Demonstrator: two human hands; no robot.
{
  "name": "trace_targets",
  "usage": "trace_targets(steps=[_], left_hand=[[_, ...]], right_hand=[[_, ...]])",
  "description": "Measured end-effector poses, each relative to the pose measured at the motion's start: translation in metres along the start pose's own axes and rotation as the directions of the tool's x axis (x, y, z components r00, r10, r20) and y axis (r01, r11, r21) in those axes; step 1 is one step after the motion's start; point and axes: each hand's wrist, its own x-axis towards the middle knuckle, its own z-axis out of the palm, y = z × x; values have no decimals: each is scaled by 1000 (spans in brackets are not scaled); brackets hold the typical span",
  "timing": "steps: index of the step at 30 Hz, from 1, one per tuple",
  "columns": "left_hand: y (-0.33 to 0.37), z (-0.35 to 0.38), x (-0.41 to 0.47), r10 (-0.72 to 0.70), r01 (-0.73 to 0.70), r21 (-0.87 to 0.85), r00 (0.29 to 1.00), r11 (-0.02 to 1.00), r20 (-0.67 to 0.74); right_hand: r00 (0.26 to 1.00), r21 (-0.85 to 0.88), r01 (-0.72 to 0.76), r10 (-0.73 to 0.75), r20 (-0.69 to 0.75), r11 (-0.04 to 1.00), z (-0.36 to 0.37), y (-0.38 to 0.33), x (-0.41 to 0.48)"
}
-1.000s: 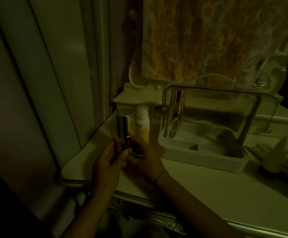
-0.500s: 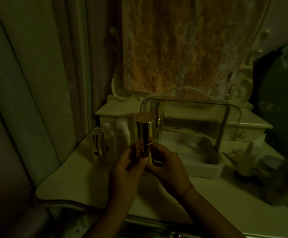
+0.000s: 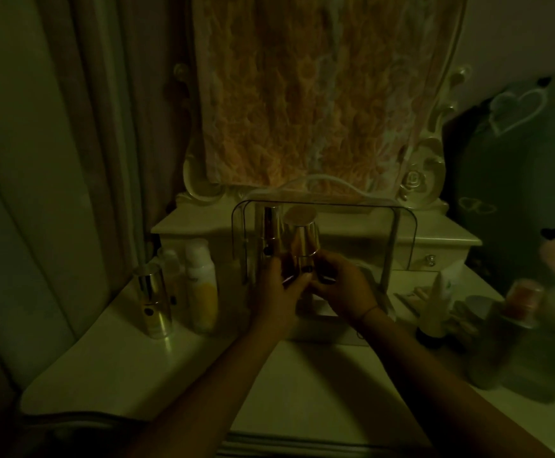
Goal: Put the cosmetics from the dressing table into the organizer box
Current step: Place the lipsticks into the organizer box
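Left hand (image 3: 277, 289) and right hand (image 3: 342, 285) hold a gold-capped bottle (image 3: 302, 239) upright over the open organizer box (image 3: 322, 328) on the desk (image 3: 302, 385), with the fingers (image 3: 322, 276) clamped round its base. It looks mid-placement; next it needs lowering into a free compartment.

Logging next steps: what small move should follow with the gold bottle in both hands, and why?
Probably lower the gold bottle into the organizer box, beside the stored bottle: left hand and right hand hold it upright at the open box.
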Motion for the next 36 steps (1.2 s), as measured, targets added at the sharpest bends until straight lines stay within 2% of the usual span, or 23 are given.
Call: trace_targets(steps=[4, 9, 12, 17, 24, 30, 36], left_hand=[[-3, 1, 9, -23, 21, 101, 999, 995, 22], [-6, 2, 18, -32, 37, 249, 999, 968, -22], [-12, 2, 18, -72, 80, 273, 997, 959, -38], [-13, 1, 17, -68, 70, 233, 998, 970, -20], [-19, -6, 10, -19, 31, 365, 999, 930, -38], [-22, -9, 5, 13, -8, 434, 1000, 901, -8], [-24, -9, 2, 24, -34, 418, 999, 908, 29]], right_hand=[[1000, 26, -27, 27, -13, 999, 6, 15, 12], [996, 23, -89, 89, -10, 996, 13, 24, 23], [988, 21, -155, 155, 10, 988, 16, 29, 28], [977, -9, -211, 211, 20, 977, 19, 28, 38], [973, 35, -229, 229, -11, 973, 25, 28, 46], [975, -19, -221, 221, -23, 975, 32, 25, 49], [969, -29, -247, 247, -15, 969, 35, 23, 52]])
